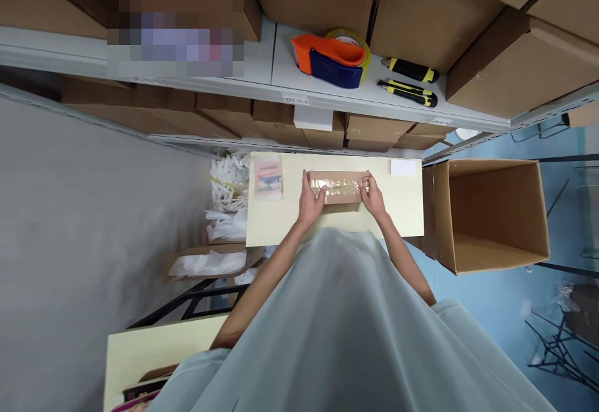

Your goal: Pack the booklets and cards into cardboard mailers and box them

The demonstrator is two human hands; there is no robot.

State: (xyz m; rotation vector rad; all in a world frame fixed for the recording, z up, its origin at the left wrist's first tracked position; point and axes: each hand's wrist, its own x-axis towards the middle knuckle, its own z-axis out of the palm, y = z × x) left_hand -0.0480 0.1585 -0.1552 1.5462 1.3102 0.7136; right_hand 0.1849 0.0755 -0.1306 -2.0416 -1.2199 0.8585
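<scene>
A small cardboard box [344, 199] lies on the cream tabletop [397, 206], with a shiny strip of clear packing tape [339, 184] running along its top. My left hand [312, 203] grips the box's left end, its thumb on the top face and its fingers along the side. At the opposite end, my right hand [373, 197] is closed with bent fingers on the box's edge, by the end of the tape. Whether those fingertips also pinch the tape is too small to tell.
A large open carton [498, 212] stands right of the table. On the shelf [285, 56] above lie a tape dispenser [332, 62] and two box cutters [409, 92], among cartons. A plastic packet [268, 178] and a white paper [403, 167] rest on the table. Packing scraps [229, 182] are piled at left.
</scene>
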